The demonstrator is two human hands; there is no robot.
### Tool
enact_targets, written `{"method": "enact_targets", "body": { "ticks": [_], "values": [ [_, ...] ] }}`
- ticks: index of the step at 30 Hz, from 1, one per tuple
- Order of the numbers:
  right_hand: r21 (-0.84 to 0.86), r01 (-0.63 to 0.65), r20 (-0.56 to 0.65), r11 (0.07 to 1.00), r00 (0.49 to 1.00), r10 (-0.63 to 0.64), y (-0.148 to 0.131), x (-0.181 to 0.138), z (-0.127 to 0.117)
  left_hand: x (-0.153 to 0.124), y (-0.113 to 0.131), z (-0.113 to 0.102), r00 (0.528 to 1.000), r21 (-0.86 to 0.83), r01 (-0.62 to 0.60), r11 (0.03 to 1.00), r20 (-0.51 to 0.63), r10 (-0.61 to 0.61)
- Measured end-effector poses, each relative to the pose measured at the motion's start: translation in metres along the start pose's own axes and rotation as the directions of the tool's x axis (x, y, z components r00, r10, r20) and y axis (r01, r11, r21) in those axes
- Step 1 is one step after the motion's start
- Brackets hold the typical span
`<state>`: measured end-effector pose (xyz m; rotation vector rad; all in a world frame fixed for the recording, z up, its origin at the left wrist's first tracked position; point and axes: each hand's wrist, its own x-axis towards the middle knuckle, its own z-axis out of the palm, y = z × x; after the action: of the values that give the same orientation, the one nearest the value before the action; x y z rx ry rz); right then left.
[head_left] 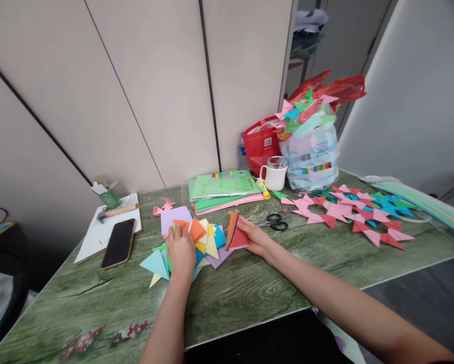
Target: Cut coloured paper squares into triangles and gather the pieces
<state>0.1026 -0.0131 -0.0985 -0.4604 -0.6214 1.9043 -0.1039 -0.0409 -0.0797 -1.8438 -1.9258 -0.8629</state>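
Observation:
My left hand [181, 251] is over a loose pile of folded paper pieces, its fingers bent around an orange folded paper piece [197, 230]. Light blue folded pieces [156, 264] stick out on its left, and yellow ones [211, 242] lie on its right. Between thumb and fingers, my right hand [253, 236] holds red folded paper pieces [239, 239] with an orange-brown edge facing left, just off the pile's right side. Purple square sheets [176, 218] lie behind the left hand; another purple sheet [220, 259] shows under the pile. My left fingertips are partly hidden.
Black-handled scissors [276, 222] lie right of my right hand. Behind are green paper packs [227, 186], a white mug [275, 174] and a bag [310, 156] of folded pieces. Joined pink and red paper stars [348, 207] spread rightward. Left are a phone [119, 243] and a hammer [117, 212].

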Motion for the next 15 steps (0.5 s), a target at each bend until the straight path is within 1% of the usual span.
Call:
{"method": "enact_targets", "body": {
  "ticks": [2,5,8,10,12,15],
  "values": [
    [0.005,-0.006,0.008,1.000,1.000,0.006,-0.001,0.000,0.000,0.001,-0.001,0.002,0.999,-0.031,-0.007,0.999,-0.049,0.005],
    [0.009,-0.025,0.017,1.000,1.000,0.025,-0.001,0.000,-0.002,0.003,0.000,-0.001,0.985,-0.107,-0.049,0.993,-0.171,0.030],
    [0.019,-0.031,0.031,0.999,0.999,0.031,0.000,0.001,-0.004,0.002,0.007,-0.008,0.947,-0.198,-0.145,0.969,-0.312,0.078],
    [0.026,-0.026,0.047,0.999,0.999,0.025,0.001,0.002,-0.005,0.000,0.014,-0.013,0.916,-0.250,-0.224,0.942,-0.384,0.116],
    [0.031,-0.021,0.066,0.999,0.998,0.019,0.001,0.002,-0.004,-0.003,0.021,-0.018,0.891,-0.289,-0.301,0.909,-0.425,0.160],
    [0.035,-0.022,0.097,0.999,0.995,0.018,0.001,0.000,-0.002,-0.007,0.029,-0.020,0.873,-0.336,-0.391,0.857,-0.431,0.229]
  ]
}}
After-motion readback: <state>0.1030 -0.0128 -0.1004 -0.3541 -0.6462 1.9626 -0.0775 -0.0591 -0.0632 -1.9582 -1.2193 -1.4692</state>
